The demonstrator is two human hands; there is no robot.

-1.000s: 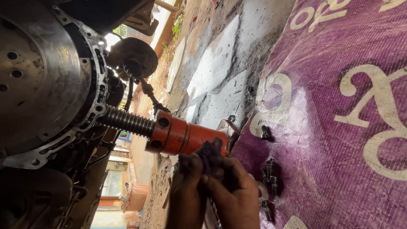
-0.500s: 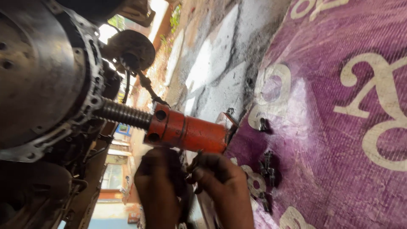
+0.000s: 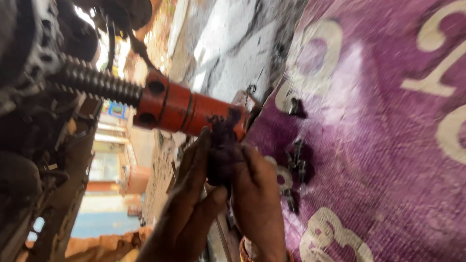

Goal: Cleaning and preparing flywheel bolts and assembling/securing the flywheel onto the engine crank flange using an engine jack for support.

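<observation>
A dark, grimy rag (image 3: 224, 150) sits bunched between both hands, the left hand (image 3: 194, 204) and right hand (image 3: 255, 194) closed around it, just below the end of an orange screw jack (image 3: 187, 109). Right of them, small metal parts (image 3: 296, 165) lie on a purple printed sack (image 3: 378, 145); concrete ground (image 3: 233, 53) lies above.

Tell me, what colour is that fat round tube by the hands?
Orange-red, seen in the head view.
</observation>
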